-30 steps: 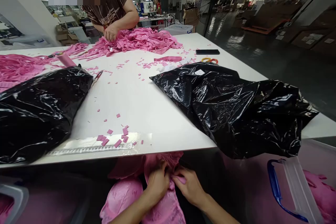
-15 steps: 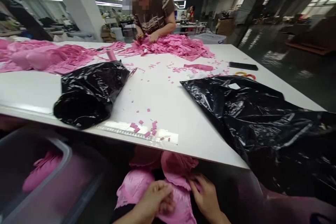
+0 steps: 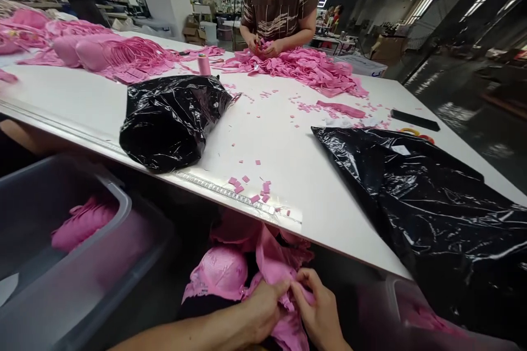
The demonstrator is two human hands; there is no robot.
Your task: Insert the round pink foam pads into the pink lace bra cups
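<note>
Below the near edge of the worktop (image 3: 288,159), the left hand (image 3: 261,310) and right hand (image 3: 323,315) meet, fingers of both pinched closed on a pink bra (image 3: 222,274).

White table (image 3: 284,142), black bags (image 3: 173,118), pink scraps (image 3: 250,189)

Left hand (image 3: 263,310) and right hand (image 3: 323,318) sat low, close together; fingers curled into pinch; bare left forearm angled inward.
</note>
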